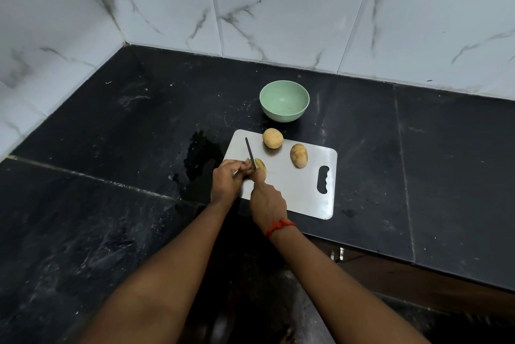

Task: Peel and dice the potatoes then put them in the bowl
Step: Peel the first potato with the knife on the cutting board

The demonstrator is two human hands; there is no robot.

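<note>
- The black stone desk (111,148) is seen to carry everything; a wet patch (202,159) lies just beside the left edge of the board, so some slipperiness is to be expected there.
- A steel cutting board (303,190) is laid flat on the desk. It is judged hard and smooth, so round things may roll or skid on it.
- A green bowl (281,116) is set just beyond the board, with nothing in it. It is judged light and easily pushed along.
- The left hand (227,180) is curled over a potato (261,167) at the near left of the board, pinning it down.
- The right hand (267,201) is closed round the handle of a knife (250,152), whose blade is laid across that potato.
- A round potato (272,138) and an oval, spotted potato (298,155) are left on the board, apart from each other and untouched.
- The potatoes are judged firm, dense and fairly heavy for their size. Once cut, the faces will likely be wet and slick. Each is best held across its width, fingertips tucked back from the blade, with a flat face turned down where possible.
</note>
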